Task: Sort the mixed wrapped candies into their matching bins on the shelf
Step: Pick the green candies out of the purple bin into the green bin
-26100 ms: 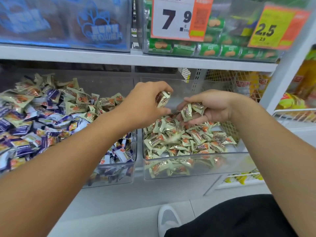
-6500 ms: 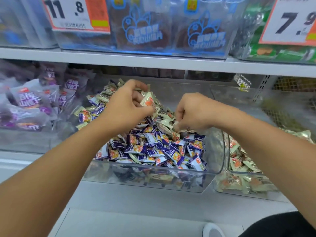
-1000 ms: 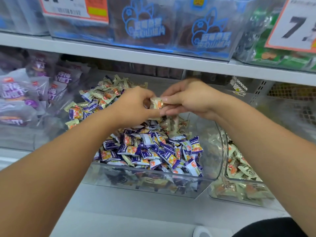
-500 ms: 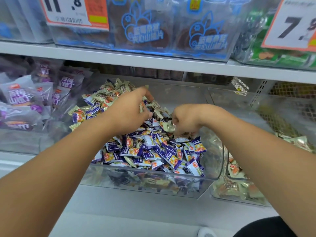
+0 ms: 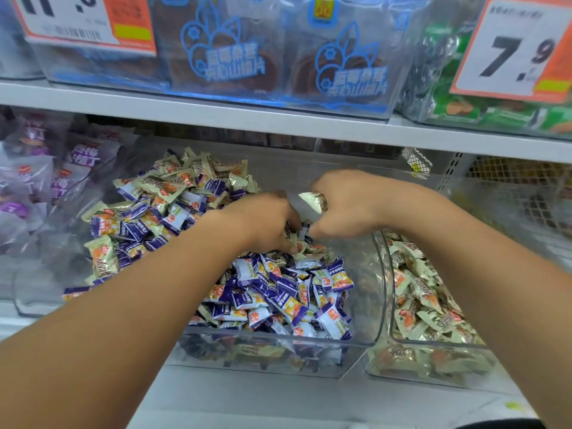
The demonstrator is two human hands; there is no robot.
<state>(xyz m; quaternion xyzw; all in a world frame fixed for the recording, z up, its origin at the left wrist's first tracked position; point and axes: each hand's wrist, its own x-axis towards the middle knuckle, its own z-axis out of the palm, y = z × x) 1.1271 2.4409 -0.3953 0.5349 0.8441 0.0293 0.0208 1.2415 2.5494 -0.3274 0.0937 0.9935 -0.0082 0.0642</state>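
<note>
A clear middle bin [image 5: 365,305] holds a heap of purple-and-white wrapped candies [image 5: 278,292] mixed with pale green wrapped candies [image 5: 173,184]. To its right a second clear bin [image 5: 433,345] holds only pale green candies [image 5: 424,292]. My right hand [image 5: 346,205] hovers over the heap and grips a pale green candy [image 5: 312,201], its wrapper end sticking out to the left. My left hand [image 5: 263,224] reaches down into the heap with curled fingers; its fingertips are hidden among the candies.
Purple snack bags [image 5: 46,181] fill a bin on the left. A white shelf board [image 5: 278,119] runs overhead with blue-printed packs [image 5: 278,57], green packs [image 5: 495,113] and price tags [image 5: 513,48]. A mesh basket [image 5: 526,193] sits at the far right.
My right hand has lifted from the heap with a pale green candy in its grip. My left hand has dropped lower into the pile, closer to the right hand.
</note>
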